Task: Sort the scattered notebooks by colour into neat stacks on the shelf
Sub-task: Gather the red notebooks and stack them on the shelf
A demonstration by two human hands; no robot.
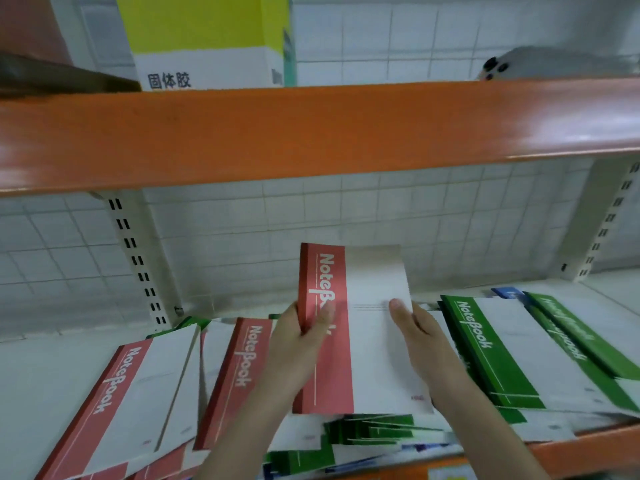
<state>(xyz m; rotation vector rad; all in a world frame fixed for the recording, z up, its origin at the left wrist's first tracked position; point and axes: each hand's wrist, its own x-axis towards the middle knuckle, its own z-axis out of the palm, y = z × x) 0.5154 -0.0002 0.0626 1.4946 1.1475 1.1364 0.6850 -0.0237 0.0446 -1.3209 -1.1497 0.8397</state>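
Over the lower shelf: I hold a red notebook (353,327) up off the piles, about mid-scene, its far edge tipped toward the tiled wall (242,230).
Left hand (298,344): my fingers are curled round the red spine edge, thumb on the cover over the printed word.
Right hand (420,336): I pinch the white right edge, thumb on the cover, fingers behind and hidden.
Red pile (138,393): left of my hands, red notebooks lie overlapping and fanned, not squared up.
Green pile (502,351): right of my hands, green notebooks lie overlapping at a slant; a blue one (509,292) peeks out at their far edge.
Near heap (370,431): under the held notebook, green and white covers lie mixed, with some blue at the near edge.
Shelf (45,368): white surface, orange front lip at the near right.
Upper shelf: orange beam (311,129) across the scene; a yellow and white box (207,43) stands on it at left, a phone (554,64) lies at right.
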